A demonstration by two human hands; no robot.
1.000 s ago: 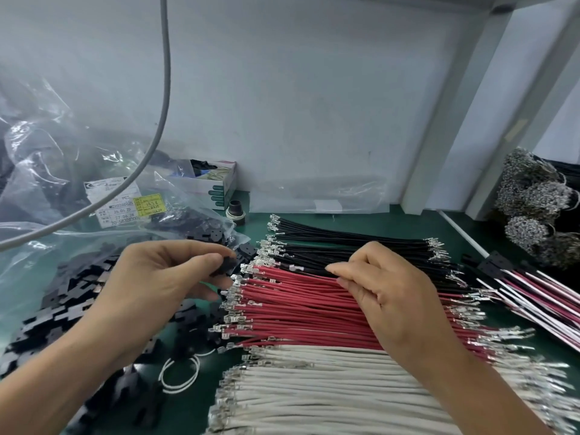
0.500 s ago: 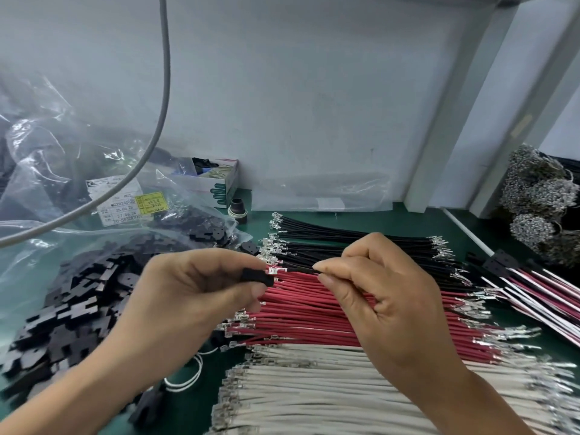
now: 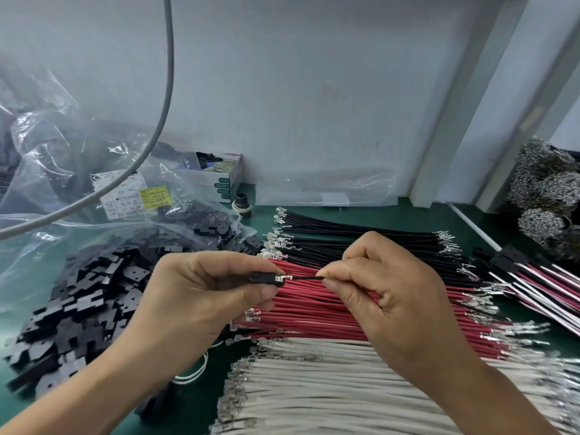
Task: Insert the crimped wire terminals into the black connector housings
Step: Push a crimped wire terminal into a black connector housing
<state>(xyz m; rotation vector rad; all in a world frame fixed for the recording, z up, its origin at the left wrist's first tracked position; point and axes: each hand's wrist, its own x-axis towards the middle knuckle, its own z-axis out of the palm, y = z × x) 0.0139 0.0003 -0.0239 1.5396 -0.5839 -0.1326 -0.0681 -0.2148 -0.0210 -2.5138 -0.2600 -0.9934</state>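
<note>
Left hand (image 3: 204,296): housing (image 3: 262,276) is pinched.
Right hand (image 3: 386,296): black wire (image 3: 306,278) is pinched.
Insertion: terminal (image 3: 281,278) is kept level and pushed straight in.

On my green bench (image 3: 408,215), black wires (image 3: 361,243), red wires (image 3: 314,312) and white wires (image 3: 314,387) lie in rows, with loose black housings (image 3: 88,296) toward its left edge.

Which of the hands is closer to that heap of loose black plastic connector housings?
Left. The left hand hovers beside the heap of loose black plastic connector housings; the right hand is over the red wires, farther away.
</note>
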